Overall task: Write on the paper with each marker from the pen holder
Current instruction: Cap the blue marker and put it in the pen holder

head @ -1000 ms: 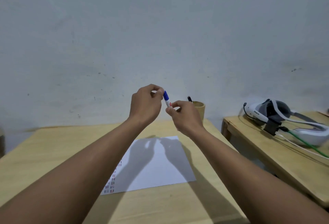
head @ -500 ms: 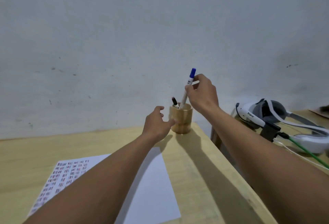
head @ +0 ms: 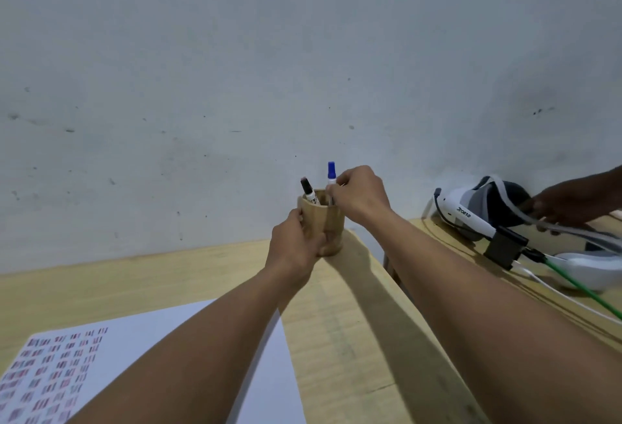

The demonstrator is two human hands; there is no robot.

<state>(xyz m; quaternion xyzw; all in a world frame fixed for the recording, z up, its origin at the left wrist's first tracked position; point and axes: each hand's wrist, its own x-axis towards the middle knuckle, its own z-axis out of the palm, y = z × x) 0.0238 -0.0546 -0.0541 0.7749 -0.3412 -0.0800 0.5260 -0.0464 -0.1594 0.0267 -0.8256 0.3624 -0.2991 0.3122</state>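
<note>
A round wooden pen holder (head: 328, 221) stands near the table's far right corner by the wall. My left hand (head: 296, 246) is wrapped around its left side. My right hand (head: 358, 196) pinches the blue-capped marker (head: 331, 172), which stands upright with its lower end inside the holder. A black-capped marker (head: 308, 191) leans left in the holder. The white paper (head: 272, 349) lies at the lower left, with rows of red and dark marks on its left part, partly hidden by my left forearm.
The wooden table (head: 346, 322) ends at a right edge close to the holder. A second table on the right carries a white headset (head: 471, 214) with a green cable (head: 582, 289). Another person's hand (head: 572, 204) touches the headset. A grey wall rises behind.
My right hand has lowered the blue-capped marker down into the holder. My left hand has moved forward and closed around the holder. Another person's hand has appeared at the headset.
</note>
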